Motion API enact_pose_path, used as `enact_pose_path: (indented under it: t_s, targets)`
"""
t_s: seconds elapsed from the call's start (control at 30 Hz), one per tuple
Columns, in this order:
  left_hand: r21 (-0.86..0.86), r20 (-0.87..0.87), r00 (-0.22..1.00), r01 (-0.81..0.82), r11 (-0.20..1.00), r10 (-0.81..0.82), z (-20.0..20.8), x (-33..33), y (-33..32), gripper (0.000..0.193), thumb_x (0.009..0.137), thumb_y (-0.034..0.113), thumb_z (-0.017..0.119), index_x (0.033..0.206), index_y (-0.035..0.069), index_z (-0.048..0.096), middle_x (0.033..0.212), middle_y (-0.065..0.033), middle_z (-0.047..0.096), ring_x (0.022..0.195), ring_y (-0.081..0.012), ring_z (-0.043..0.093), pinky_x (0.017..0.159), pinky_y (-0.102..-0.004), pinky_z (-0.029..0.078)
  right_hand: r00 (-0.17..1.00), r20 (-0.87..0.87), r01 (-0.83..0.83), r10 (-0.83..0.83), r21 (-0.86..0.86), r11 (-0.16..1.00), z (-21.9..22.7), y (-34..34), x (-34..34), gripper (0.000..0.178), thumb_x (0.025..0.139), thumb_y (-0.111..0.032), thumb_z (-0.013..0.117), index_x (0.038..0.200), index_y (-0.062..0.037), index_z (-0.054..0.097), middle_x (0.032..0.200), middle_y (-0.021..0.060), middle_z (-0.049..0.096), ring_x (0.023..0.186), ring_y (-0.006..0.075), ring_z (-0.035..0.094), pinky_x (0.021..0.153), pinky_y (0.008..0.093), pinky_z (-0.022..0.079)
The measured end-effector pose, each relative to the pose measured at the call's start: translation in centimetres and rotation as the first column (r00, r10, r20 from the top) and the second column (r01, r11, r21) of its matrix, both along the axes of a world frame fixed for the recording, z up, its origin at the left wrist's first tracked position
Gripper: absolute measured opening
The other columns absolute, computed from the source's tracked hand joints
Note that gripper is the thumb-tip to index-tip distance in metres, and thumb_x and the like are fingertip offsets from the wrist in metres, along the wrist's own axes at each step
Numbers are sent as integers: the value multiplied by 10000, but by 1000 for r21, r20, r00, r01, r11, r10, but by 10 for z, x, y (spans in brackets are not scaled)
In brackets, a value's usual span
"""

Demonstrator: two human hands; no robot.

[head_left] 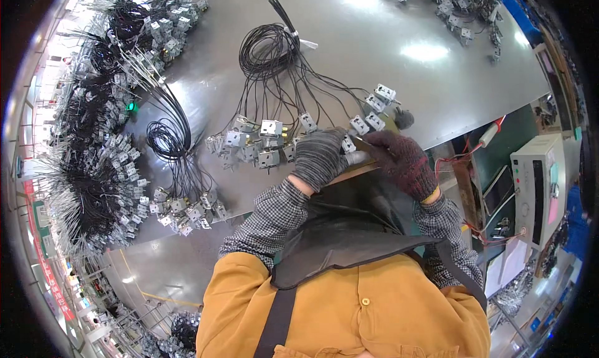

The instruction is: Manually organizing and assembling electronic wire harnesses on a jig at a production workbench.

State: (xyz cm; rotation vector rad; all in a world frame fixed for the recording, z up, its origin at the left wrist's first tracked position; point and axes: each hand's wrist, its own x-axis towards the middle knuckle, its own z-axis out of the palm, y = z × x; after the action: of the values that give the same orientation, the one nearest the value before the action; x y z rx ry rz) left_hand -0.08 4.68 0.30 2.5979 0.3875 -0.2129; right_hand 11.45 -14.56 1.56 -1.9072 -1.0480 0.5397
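Note:
My left hand, in a grey striped knit glove, is closed around a small silver box-shaped part at the table's near edge. Beside that part, my right hand, in a dark red and black glove, has its fingers pinched together; what they hold is hidden. Several like parts on black wires spread in a row by my hands, among them a silver part just left of my left hand. Their wires run up to a coiled black wire bundle. A dark round knob-like thing sits beyond my right hand.
A second wire bundle with silver parts lies to the left. Large heaps of wired parts line the left edge; another heap lies far right. At right stands a white boxy instrument with red leads.

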Motion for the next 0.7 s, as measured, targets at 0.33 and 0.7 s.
enact_pose_path:
  t_s: [0.33, 0.7]
  targets:
    - [142, 180, 984, -19, 990, -7, -22, 2, -12, 566, 709, 366, 873, 1157, 68, 697, 1049, -155, 721, 973, -344, 712, 849, -455, 563, 912, 403, -40, 83, -115, 993, 19, 5, -11, 221, 909, -148, 691, 1114, -73, 725, 1019, 168, 742, 868, 371, 720, 755, 452, 572]
    - [159, 178, 983, 22, 987, -51, -14, 6, -15, 479, 723, 358, 857, 1076, 83, 686, 995, -139, 714, 964, -334, 714, 842, -469, 550, 932, 359, -17, 53, -102, 995, 21, -1, -13, 199, 924, -128, 655, 1110, -91, 716, 964, 178, 734, 843, 380, 712, 743, 469, 560]
